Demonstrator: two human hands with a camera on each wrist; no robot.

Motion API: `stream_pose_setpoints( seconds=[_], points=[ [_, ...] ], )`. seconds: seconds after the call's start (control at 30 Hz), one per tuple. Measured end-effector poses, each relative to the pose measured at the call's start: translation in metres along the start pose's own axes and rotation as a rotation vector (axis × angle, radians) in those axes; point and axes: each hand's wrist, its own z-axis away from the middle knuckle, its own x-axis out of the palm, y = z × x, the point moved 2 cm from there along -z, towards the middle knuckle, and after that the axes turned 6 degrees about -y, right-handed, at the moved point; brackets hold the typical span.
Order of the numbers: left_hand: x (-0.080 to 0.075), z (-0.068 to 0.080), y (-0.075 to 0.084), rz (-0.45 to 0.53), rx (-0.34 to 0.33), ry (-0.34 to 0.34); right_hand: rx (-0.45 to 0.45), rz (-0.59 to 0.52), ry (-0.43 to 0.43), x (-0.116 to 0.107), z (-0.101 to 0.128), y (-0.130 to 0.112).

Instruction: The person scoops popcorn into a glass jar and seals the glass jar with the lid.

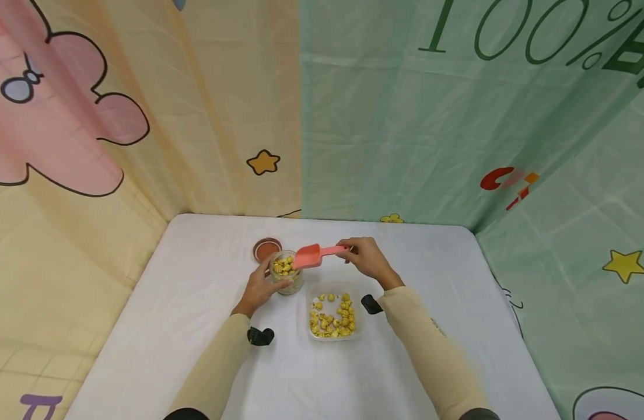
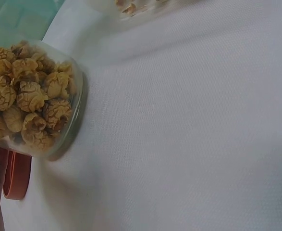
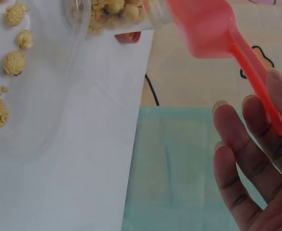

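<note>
A clear jar (image 2: 66,125) full of yellow popcorn stands on the table, with my left hand (image 1: 261,287) curled round its side. Between thumb and fingers, my right hand (image 1: 368,258) pinches the handle of a pink scoop (image 1: 308,256). The scoop's blade is tilted at the jar's mouth, over its right rim; in the right wrist view no popcorn can be made out in it. Nearer to me, a clear plastic tub (image 1: 333,338) contains scattered popcorn (image 3: 14,63). Only a small part of the left hand shows in the left wrist view.
Behind the jar lies a reddish-brown round lid (image 1: 266,249). A white cloth covers the table (image 1: 206,256). Printed curtains (image 1: 385,146) hang along the back and both sides of it.
</note>
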Motion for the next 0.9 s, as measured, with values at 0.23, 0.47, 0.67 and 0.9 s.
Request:
stream_pose_setpoints(
  seconds=[0.23,0.47,0.67,0.9],
  points=[
    [-0.002,0.002,0.0,-0.017,0.029,0.022,-0.021,-0.095,0.085,0.007,0.016,0.011],
    [-0.001,0.004,-0.002,-0.005,0.022,0.012,-0.055,-0.184,0.105,0.014,0.039,0.029],
    [-0.001,0.002,-0.001,-0.018,0.038,0.011,-0.053,-0.211,0.114,0.02,0.059,0.042],
    [0.0,0.002,0.0,-0.004,0.018,0.001,-0.007,-0.274,0.134,0.03,0.08,0.058]
  ],
)
